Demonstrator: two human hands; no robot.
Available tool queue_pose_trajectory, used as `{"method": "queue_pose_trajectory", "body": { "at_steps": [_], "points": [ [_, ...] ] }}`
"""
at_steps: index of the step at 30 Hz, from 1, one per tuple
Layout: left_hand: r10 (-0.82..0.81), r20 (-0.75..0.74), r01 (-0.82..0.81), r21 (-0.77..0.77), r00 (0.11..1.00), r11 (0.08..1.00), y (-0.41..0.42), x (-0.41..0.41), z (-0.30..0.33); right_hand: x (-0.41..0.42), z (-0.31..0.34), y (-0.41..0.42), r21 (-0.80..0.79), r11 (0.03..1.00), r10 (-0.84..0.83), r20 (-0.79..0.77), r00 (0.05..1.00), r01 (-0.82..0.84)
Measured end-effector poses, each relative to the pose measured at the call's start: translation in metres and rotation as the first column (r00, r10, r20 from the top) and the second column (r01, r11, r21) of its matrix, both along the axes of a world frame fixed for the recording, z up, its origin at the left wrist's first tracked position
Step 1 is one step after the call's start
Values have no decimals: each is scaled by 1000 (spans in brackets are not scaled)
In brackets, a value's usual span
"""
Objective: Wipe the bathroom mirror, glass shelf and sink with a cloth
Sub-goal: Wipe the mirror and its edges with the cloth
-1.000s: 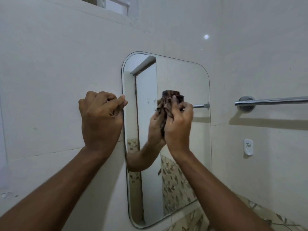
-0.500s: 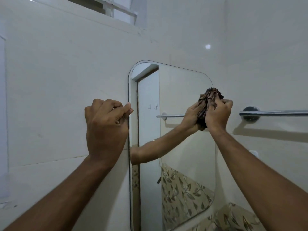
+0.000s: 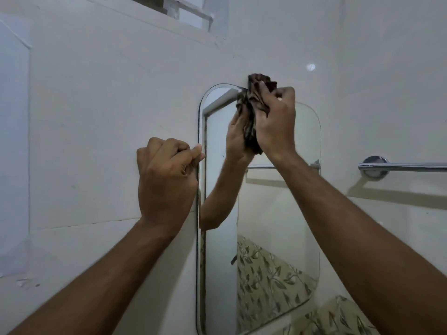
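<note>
Right hand (image 3: 275,122) grips a dark bunched cloth (image 3: 254,107), pressing it against the top edge of the mirror (image 3: 278,226), where the cloth overlaps both glass and wall tile. Left hand (image 3: 167,175) is curled into a fist holding nothing, its thumb and knuckles resting at the mirror's left edge. To the right of the mirror, a chrome towel bar (image 3: 406,166) is fixed to the wall.

Cloth (image 3: 254,105) at the mirror's (image 3: 278,226) top edge; towel rail (image 3: 406,167) right.
</note>
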State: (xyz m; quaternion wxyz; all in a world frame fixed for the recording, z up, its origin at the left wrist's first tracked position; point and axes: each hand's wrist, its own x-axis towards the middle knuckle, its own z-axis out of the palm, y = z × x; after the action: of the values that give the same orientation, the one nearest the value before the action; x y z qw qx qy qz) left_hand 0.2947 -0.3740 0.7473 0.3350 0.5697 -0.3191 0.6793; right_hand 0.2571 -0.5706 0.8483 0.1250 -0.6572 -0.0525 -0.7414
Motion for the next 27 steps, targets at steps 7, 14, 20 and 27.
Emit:
{"method": "queue_pose_trajectory", "body": {
  "at_steps": [7, 14, 20, 27],
  "points": [
    [1, -14, -1, 0, 1000, 1000, 0, -1, 2, 6, -3, 56, -79, 995, 63, 32, 998, -60],
    [16, -27, -17, -3, 1000, 1000, 0, -2, 2, 9, -33, 97, -235, 970, 55, -23, 998, -59],
    [-10, -18, 10, -6, 1000, 1000, 1, -2, 2, 5, -42, 87, -234, 972, 10, -47, 999, -20],
    [3, -5, -3, -16, 1000, 1000, 0, 1, 0, 1, -67, 39, -46, 999, 21, -52, 998, -23]
  ]
}}
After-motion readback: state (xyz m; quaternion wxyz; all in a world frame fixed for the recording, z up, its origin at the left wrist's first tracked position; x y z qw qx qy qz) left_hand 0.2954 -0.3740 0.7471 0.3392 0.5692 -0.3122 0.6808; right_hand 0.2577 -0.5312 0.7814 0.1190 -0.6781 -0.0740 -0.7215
